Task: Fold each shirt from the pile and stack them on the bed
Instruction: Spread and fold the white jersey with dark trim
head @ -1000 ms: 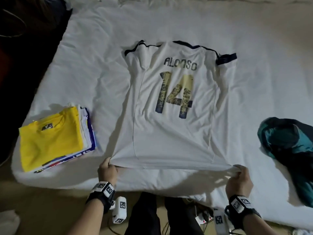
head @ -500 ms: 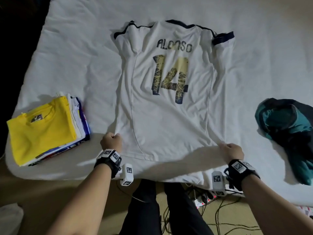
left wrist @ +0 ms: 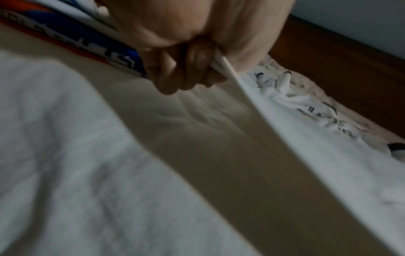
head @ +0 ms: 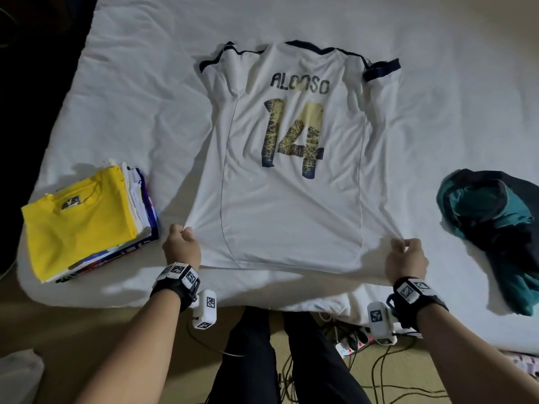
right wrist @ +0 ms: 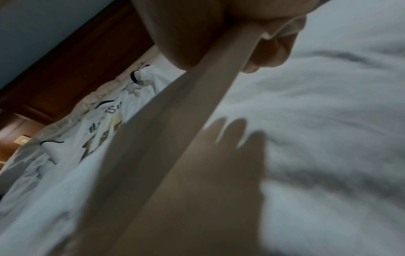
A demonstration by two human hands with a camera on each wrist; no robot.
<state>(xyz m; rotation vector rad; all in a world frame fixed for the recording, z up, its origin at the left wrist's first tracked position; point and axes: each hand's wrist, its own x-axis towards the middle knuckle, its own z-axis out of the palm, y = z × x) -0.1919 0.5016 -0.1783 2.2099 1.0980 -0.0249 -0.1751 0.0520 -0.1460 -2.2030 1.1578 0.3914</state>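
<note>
Left hand (head: 181,248) and right hand (head: 406,259) each pinch a bottom hem corner of the white jersey (head: 291,199), lifted slightly; the rest lies back-up on the bed (head: 145,97). Folded stack (head: 84,220) left, teal pile (head: 493,223) right.

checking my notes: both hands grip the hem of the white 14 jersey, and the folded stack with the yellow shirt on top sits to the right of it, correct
Not quite. The folded stack topped by the yellow shirt lies to the left of the white jersey, as the head view shows. The left hand and right hand do grip its hem.
</note>
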